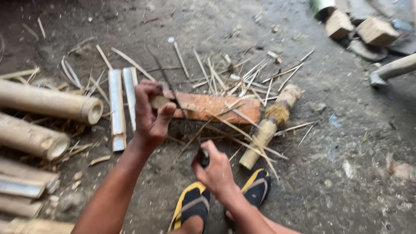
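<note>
My left hand (149, 113) grips a short piece of bamboo (159, 102) upright over a reddish wooden block (216, 107) lying on the dirt ground. My right hand (215, 168) is closed on the dark handle of a knife (202, 157); its thin blade runs up toward the bamboo piece and meets it near the top. A worn bamboo mallet (271, 123) with a frayed middle lies just right of the block. Thin bamboo splints (242, 80) are scattered over and behind the block. My feet in black and yellow sandals (193, 203) show at the bottom.
Thick bamboo poles (47, 102) lie stacked at the left, with flat split bamboo slats (116, 108) beside them. Wooden blocks (377, 30) and a pipe-like log (396, 67) sit at the upper right. Bare dirt spreads to the right.
</note>
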